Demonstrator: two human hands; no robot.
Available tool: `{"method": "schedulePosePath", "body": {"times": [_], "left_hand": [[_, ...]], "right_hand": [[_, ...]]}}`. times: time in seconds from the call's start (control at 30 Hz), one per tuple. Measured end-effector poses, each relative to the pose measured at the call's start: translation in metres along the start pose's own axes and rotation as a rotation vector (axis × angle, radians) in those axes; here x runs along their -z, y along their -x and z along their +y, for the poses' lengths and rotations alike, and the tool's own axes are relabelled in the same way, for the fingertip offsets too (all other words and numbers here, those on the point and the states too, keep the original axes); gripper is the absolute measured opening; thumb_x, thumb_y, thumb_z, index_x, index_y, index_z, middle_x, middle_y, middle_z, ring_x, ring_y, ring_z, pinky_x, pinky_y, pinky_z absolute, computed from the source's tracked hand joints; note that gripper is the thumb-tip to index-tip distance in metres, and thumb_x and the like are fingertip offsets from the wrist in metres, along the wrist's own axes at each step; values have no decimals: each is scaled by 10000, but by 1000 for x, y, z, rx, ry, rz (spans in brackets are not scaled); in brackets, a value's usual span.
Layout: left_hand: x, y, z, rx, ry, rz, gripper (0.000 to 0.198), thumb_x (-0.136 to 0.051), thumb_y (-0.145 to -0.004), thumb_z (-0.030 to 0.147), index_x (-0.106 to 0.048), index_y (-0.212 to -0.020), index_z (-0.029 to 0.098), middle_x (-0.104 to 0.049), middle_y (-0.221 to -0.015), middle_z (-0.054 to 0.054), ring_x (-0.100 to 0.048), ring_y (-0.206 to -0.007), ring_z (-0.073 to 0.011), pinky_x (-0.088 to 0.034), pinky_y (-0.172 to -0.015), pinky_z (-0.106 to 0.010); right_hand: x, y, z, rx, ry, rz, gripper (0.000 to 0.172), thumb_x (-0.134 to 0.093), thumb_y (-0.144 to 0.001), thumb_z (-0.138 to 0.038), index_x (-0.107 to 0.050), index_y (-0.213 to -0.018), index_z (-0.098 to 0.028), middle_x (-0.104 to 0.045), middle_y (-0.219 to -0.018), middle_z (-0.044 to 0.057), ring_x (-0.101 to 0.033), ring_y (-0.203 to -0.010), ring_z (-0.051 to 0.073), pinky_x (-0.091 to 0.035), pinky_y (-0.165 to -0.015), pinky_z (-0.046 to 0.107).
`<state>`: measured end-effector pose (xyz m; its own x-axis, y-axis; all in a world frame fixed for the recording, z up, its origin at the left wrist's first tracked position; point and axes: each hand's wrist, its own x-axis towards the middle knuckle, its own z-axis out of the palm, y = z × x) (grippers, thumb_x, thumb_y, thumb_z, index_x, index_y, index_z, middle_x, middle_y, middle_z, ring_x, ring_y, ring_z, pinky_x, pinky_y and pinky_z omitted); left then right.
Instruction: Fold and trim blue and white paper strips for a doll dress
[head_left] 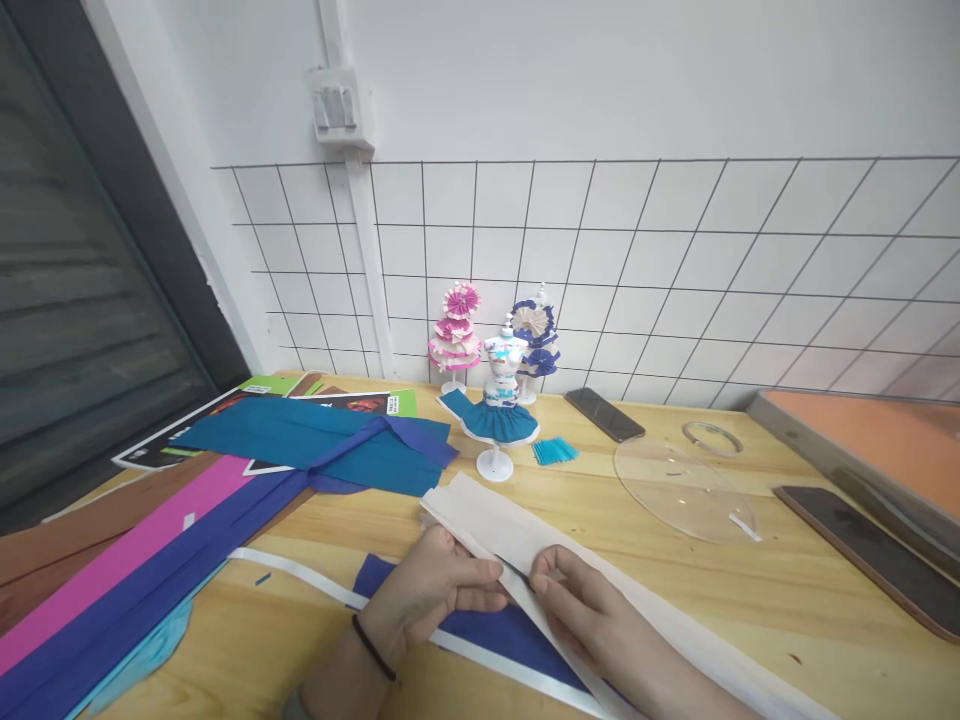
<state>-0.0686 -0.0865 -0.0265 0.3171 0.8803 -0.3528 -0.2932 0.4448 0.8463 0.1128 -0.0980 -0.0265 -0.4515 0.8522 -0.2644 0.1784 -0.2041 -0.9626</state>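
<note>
My left hand (431, 592) and my right hand (581, 605) both pinch the near edge of a long folded strip of white crepe paper (517, 525) lying diagonally on the wooden table (750, 580). Their fingertips almost meet at the strip's edge. A dark blue paper piece (487, 630) lies under the hands, crossed by a thin white ribbon (300, 572). A black band circles my left wrist.
Rolls of pink, blue, brown and teal crepe paper (150, 540) spread at left. Three small mannequins with paper dresses (495, 375) stand by the grid wall. A clear plastic disc (679, 485), tape ring (712, 437), two phones (604, 413) and an orange-topped box (892, 450) lie right.
</note>
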Motion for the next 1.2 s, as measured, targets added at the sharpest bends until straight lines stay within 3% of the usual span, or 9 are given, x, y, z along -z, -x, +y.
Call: {"method": "schedulePosePath", "body": {"times": [0.53, 0.77, 1.2], "left_hand": [[3, -1, -1, 9, -22, -14, 417, -758, -617, 186, -596, -993, 109, -693, -862, -97, -645, -675, -136, -527, -592, -224], [12, -4, 0, -9, -12, -19, 368, -735, -658, 219, -577, -965, 92, -700, -864, -137, -675, -734, -198, -527, -610, -244], [10, -4, 1, -2, -37, 0, 429, -767, -617, 254, -595, -983, 112, -693, -925, -128, -673, -735, -190, -532, -611, -242]], "right_hand": [[3, -2, -6, 59, 218, 67, 308, -449, -827, -517, -415, -774, -215, -334, -550, -77, -304, -521, 107, -255, -488, 219], [4, 0, -5, 50, 205, 88, 336, -451, -825, -536, -414, -766, -206, -329, -546, -79, -281, -513, 99, -251, -487, 218], [5, -7, 6, 17, -2, 17, 444, -491, -759, -651, -405, -791, -217, -309, -504, -103, -218, -433, 64, -121, -391, 209]]}}
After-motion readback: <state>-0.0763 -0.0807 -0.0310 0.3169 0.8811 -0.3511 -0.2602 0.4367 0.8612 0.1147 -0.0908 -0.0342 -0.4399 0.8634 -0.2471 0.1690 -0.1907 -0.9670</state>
